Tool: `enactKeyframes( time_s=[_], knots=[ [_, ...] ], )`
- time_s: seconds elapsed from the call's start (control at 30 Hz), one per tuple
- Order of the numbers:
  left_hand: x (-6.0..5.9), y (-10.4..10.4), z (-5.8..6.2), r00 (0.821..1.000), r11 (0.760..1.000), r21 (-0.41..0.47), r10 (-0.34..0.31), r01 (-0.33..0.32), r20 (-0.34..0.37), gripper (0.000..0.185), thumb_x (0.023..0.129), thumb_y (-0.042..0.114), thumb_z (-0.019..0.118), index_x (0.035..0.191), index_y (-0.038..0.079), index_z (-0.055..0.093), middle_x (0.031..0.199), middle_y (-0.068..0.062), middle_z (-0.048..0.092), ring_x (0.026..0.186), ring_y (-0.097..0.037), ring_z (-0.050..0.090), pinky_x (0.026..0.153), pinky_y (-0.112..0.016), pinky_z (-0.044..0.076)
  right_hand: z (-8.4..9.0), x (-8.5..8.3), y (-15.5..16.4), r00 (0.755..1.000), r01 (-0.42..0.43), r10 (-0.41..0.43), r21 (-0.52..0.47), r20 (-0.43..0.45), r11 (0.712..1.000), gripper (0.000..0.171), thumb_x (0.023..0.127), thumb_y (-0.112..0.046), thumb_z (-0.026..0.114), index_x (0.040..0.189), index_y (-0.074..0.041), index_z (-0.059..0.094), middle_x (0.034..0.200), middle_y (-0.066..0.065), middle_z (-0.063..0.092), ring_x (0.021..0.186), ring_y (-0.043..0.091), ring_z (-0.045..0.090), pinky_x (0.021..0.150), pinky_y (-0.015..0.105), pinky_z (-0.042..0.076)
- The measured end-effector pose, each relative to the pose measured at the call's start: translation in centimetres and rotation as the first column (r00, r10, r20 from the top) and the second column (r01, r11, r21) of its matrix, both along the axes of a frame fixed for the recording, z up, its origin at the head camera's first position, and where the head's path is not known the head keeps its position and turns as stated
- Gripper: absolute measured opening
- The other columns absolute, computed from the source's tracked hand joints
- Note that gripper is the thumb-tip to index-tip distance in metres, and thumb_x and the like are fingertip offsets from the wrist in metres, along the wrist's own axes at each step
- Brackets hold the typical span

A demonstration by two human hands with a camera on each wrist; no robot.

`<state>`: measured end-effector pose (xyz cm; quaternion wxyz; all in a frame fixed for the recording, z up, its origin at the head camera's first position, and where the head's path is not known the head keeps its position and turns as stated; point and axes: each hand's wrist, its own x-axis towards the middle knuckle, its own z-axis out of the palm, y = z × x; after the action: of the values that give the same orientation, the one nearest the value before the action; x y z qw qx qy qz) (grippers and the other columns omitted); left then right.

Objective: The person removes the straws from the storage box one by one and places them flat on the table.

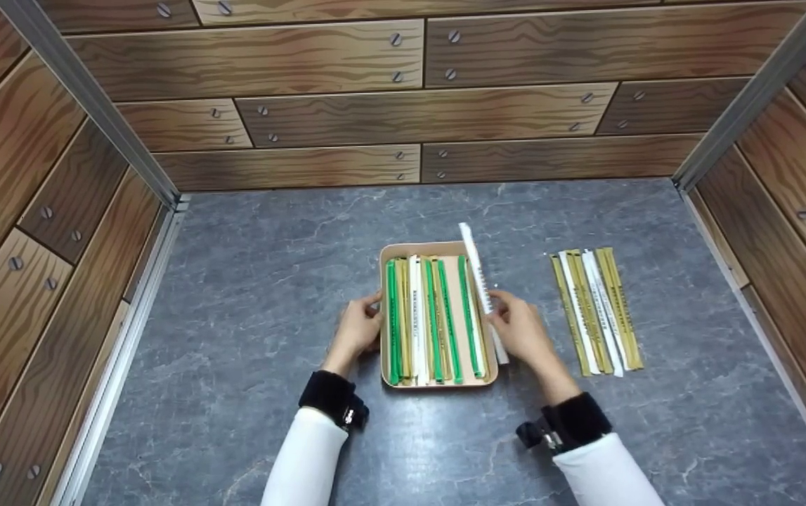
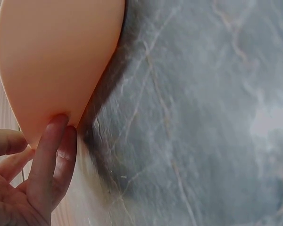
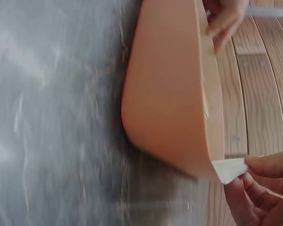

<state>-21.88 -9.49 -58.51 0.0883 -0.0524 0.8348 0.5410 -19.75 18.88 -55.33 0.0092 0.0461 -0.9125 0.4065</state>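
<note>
At the middle of the desk, the left hand is gripping the left wall of the tray, its fingers clamped there. Inside, green, gold and white sticks are lying lengthwise. Along the tray's right rim, a white stick is slanting, and the right hand is pinching it between thumb and fingers. Farther right, gold and white packets are lying side by side.
</note>
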Motion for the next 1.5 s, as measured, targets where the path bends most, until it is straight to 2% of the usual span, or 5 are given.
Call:
enactKeyframes(
  time_s=[0.17, 0.37, 0.6, 0.87, 1.5],
  knots=[
    [0.0, 0.0, 0.1, 1.0, 1.0, -0.008, 0.001, -0.001, -0.002, 0.046, 0.093, -0.001, 0.055, 0.139, 0.005, 0.055, 0.088, -0.013, 0.064, 0.07, -0.019, 0.062, 0.053, -0.03, 0.055, -0.1, 0.0, 3.2, 0.998, 0.063, -0.064, 0.033, 0.008, 0.997, 0.043, 0.088, 0.002, 0.065, 0.13, 0.007, 0.057, 0.084, 0.013, 0.065, 0.071, 0.025, 0.062, 0.06, 0.037, 0.053],
    [0.2, -0.1, 0.3, 1.0, 1.0, -0.01, -0.009, 0.009, -0.007, 0.044, 0.094, 0.001, 0.054, 0.138, 0.003, 0.055, 0.09, -0.013, 0.063, 0.072, -0.02, 0.063, 0.054, -0.032, 0.056, -0.1, 0.6, 7.2, 0.982, 0.165, -0.178, 0.172, 0.064, 0.971, 0.045, 0.092, -0.004, 0.06, 0.136, 0.004, 0.052, 0.096, 0.02, 0.067, 0.076, 0.031, 0.063, 0.061, 0.042, 0.053],
    [0.2, 0.0, 0.5, 1.0, 1.0, -0.01, -0.007, 0.007, -0.007, 0.044, 0.094, 0.001, 0.054, 0.138, 0.002, 0.055, 0.09, -0.014, 0.063, 0.07, -0.02, 0.063, 0.052, -0.032, 0.055, -0.5, 1.1, 10.7, 0.934, 0.272, -0.329, 0.322, 0.137, 0.907, 0.045, 0.097, -0.014, 0.054, 0.141, -0.006, 0.052, 0.115, 0.022, 0.065, 0.094, 0.043, 0.063, 0.065, 0.053, 0.05],
    [0.2, 0.0, 0.4, 1.0, 1.0, -0.008, -0.004, 0.003, -0.009, 0.045, 0.093, 0.0, 0.055, 0.138, 0.002, 0.056, 0.09, -0.014, 0.064, 0.068, -0.019, 0.062, 0.05, -0.03, 0.053, -0.9, 1.3, 12.5, 0.882, 0.291, -0.402, 0.386, 0.247, 0.875, 0.045, 0.099, -0.015, 0.048, 0.143, -0.007, 0.05, 0.133, 0.033, 0.05, 0.107, 0.051, 0.056, 0.066, 0.059, 0.049],
    [0.1, 0.0, 0.1, 0.999, 1.0, -0.01, -0.022, 0.021, -0.049, 0.045, 0.091, -0.002, 0.055, 0.136, 0.0, 0.056, 0.086, -0.014, 0.065, 0.069, -0.018, 0.061, 0.055, -0.027, 0.052, -0.6, 1.5, 12.5, 0.878, 0.345, -0.439, 0.385, 0.189, 0.856, 0.043, 0.095, -0.018, 0.052, 0.136, -0.005, 0.057, 0.118, 0.03, 0.061, 0.092, 0.048, 0.061, 0.06, 0.053, 0.047]
  ],
)
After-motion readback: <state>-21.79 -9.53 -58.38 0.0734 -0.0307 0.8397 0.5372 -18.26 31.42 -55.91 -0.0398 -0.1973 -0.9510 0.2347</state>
